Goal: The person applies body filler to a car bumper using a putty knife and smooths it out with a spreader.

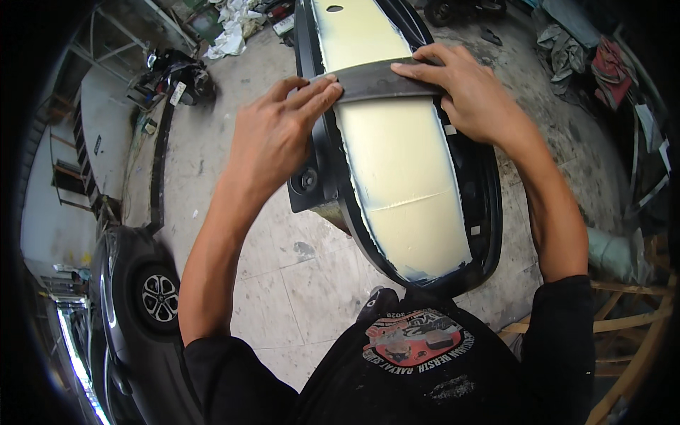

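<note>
A black car body panel (pixel 489 212) stands in front of me, its middle covered with pale yellow filler (pixel 397 163). A dark grey sanding strip (pixel 375 79) lies flat across the filler near the upper part. My left hand (pixel 273 134) presses its fingertips on the strip's left end. My right hand (pixel 464 92) holds the strip's right end, fingers spread over it and thumb at the panel's right edge. A round black fitting (pixel 308 180) sticks out of the panel's left side below my left hand.
A dark grey car (pixel 138 304) with an alloy wheel is parked at lower left. A motorbike (pixel 177 74) and crumpled rags (pixel 234 32) are at the back left. Wooden framework (pixel 623 326) is at lower right, cloth piles at upper right. The floor is stained concrete.
</note>
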The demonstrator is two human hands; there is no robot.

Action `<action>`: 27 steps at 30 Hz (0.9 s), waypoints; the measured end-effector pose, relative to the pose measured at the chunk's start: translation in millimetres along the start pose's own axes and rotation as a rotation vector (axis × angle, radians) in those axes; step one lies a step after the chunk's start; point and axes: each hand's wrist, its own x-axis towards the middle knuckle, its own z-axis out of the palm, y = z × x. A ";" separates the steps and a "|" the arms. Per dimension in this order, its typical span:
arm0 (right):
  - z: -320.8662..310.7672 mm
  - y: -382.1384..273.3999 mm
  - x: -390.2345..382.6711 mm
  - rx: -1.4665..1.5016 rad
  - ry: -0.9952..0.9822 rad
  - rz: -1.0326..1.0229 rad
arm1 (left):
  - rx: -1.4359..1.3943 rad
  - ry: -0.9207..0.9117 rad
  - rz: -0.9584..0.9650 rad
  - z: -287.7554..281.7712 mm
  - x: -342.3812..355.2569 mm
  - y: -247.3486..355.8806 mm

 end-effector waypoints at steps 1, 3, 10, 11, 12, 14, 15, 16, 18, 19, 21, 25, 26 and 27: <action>-3.2 -4.8 -9.2 -0.011 0.018 -0.020 | 0.005 -0.002 0.004 -3.2 -6.7 6.5; -7.5 -13.7 -26.7 0.011 0.025 -0.031 | -0.009 -0.004 0.011 -7.9 -20.2 19.4; -33.5 -46.9 -82.9 0.076 -0.018 0.006 | -0.055 -0.012 0.009 -31.5 -56.6 69.9; -35.6 -50.9 -89.9 0.075 -0.027 0.010 | -0.058 -0.010 0.009 -33.1 -62.2 76.9; -37.5 -54.6 -96.6 0.074 -0.037 0.013 | -0.062 -0.007 0.008 -34.1 -67.7 83.3; -39.2 -61.6 -110.1 0.071 -0.044 0.020 | -0.070 0.008 0.017 -37.7 -76.5 95.0; -38.6 -63.7 -117.7 0.076 -0.042 0.020 | -0.064 -0.008 0.032 -39.2 -81.6 100.8; -37.8 -65.2 -124.3 0.083 -0.038 0.017 | -0.054 -0.026 0.046 -40.7 -87.3 106.0; -41.1 -70.6 -138.0 0.119 -0.076 0.034 | -0.059 -0.058 0.041 -44.6 -99.3 119.7; -42.8 -73.0 -144.3 0.116 -0.091 0.047 | -0.054 -0.052 0.046 -44.8 -104.2 125.6; -43.8 -76.8 -157.4 0.112 -0.122 0.072 | -0.044 -0.041 0.054 -45.1 -111.6 136.5; -57.4 -82.0 -175.3 0.138 -0.215 0.072 | -0.142 -0.040 0.055 -59.4 -117.5 152.6; -65.7 -84.0 -176.9 0.114 -0.247 0.061 | -0.185 -0.033 0.048 -63.5 -119.1 154.0; -73.8 -82.2 -174.7 0.124 -0.257 0.055 | -0.215 -0.027 0.033 -67.7 -115.6 151.6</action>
